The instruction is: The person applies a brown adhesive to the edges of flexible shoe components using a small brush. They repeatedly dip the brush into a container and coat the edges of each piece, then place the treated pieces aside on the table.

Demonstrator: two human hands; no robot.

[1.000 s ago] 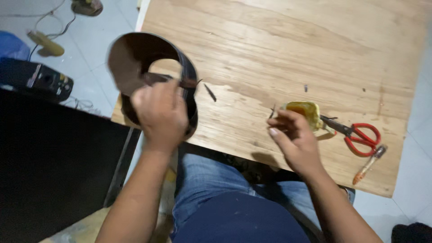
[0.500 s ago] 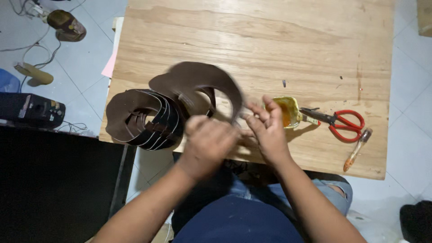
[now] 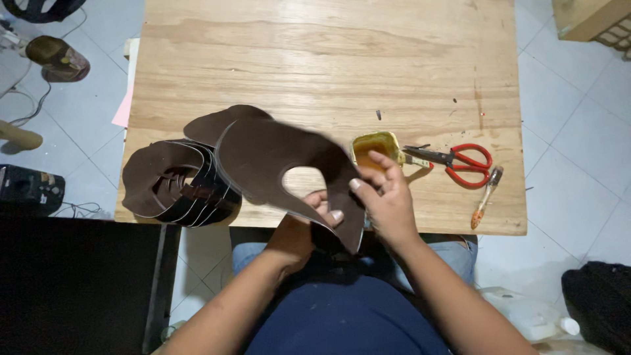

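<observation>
Seen from above, the person wears a dark navy top and blue jeans; both forearms are bare to the elbow, hands ungloved, without rings or watch.

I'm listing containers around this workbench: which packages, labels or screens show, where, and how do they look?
Cardboard box: top right, on the floor; tan, boxy.
Glue tin: table's near edge, by the right hand; small, yellow, open.
White plastic jug: bottom right, on the floor.
No screens or signs.

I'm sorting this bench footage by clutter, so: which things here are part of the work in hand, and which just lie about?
In hand: brown leather piece, held by left hand and right hand; stack of cut pieces; yellow glue pot.

Lying about: red scissors, small brush, shoe on floor.
</observation>
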